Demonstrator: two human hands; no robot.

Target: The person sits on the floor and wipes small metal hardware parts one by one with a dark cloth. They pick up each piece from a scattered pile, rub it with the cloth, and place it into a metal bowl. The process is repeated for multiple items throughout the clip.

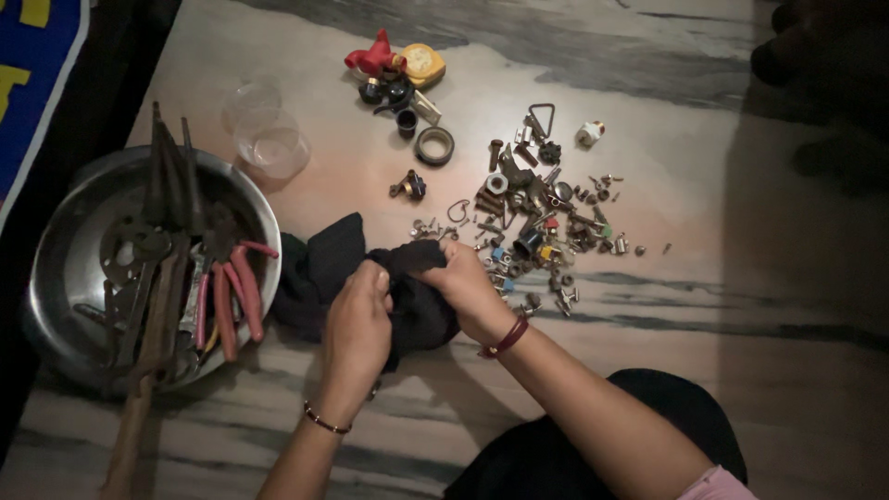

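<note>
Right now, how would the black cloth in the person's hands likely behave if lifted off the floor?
The black cloth looks floppy: it bunches between the left hand and right hand and sags onto the floor. It is probably light and unlikely to slip or break.

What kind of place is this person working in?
Probably a home floor used as a makeshift repair spot. A steel bowl holds pliers, loose screws and bolts are scattered on the marble-like floor, and both hands grip a black cloth.
</note>
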